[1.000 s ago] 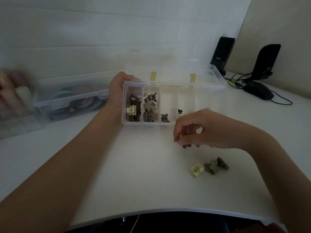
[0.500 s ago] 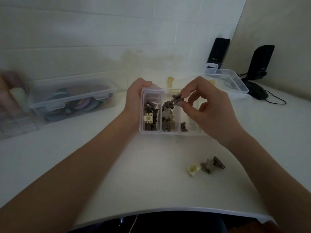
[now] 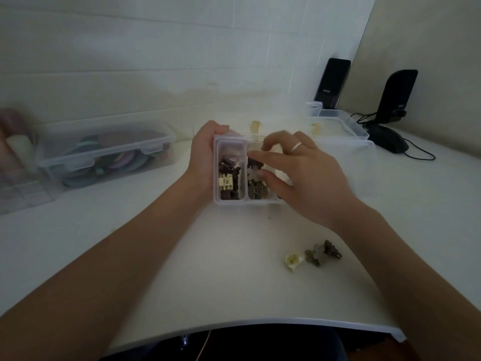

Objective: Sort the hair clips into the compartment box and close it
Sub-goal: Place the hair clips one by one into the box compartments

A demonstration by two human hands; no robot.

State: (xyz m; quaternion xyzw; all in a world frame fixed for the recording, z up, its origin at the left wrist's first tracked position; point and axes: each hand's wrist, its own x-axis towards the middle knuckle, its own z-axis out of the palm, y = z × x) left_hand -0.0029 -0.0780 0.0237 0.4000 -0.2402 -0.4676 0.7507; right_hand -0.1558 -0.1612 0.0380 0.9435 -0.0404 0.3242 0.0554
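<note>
A clear compartment box point(image 3: 229, 203) lies open on the white table, its lid tipped back. The first compartment holds dark brown clips and a cream one point(image 3: 226, 181). The second holds brown and pale flower clips point(image 3: 256, 178). My left hand point(image 3: 204, 157) grips the box's left end. My right hand point(image 3: 299, 173) hovers over the second and third compartments with fingers spread, motion-blurred, and I see nothing in it. It hides the compartments further right. Loose on the table nearer me lie a cream clip point(image 3: 293, 261), a grey-brown flower clip point(image 3: 315, 255) and a dark brown clip point(image 3: 331, 250).
A lidded clear box of coloured round items point(image 3: 109, 149) stands at the left, beside a clear organizer point(image 3: 18, 188). Two black speakers point(image 3: 331, 83) point(image 3: 395, 96) and a black mouse point(image 3: 387, 142) with cables sit at the back right. The table's front edge point(image 3: 260, 324) curves close to me.
My right hand picked a dark clip off the table, carried it up over the box, and now its fingers are spread above the second compartment with no clip visible in them. My left hand kept hold.
</note>
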